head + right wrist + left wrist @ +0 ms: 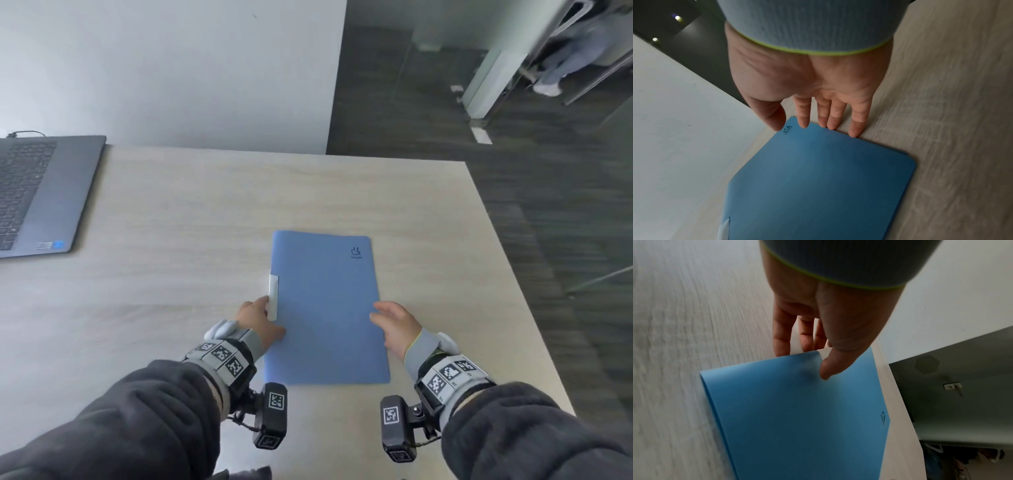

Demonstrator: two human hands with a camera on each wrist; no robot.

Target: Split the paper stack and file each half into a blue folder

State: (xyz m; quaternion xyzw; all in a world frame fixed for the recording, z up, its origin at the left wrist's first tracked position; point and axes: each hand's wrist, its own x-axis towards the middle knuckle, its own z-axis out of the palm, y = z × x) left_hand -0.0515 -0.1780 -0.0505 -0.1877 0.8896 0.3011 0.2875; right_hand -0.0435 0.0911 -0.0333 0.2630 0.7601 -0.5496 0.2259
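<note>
A closed blue folder (pixel 325 308) lies flat on the pale wooden table (pixel 188 212), with a white clip (pixel 273 296) on its left edge. My left hand (pixel 267 317) is at that edge: its straight fingers (pixel 780 340) run down beside the clip and its thumb (pixel 828 368) sits just over the cover. My right hand (pixel 380 311) touches the folder's right edge (pixel 838 131) with straight fingertips (pixel 854 131). The folder (pixel 797 418) hides whatever is inside it. No loose paper and no second folder show in any view.
An open grey laptop (pixel 41 192) sits at the table's far left against the white wall. The table's right edge drops to dark floor (pixel 548 205). A person's legs (pixel 561 65) are far off at the back right.
</note>
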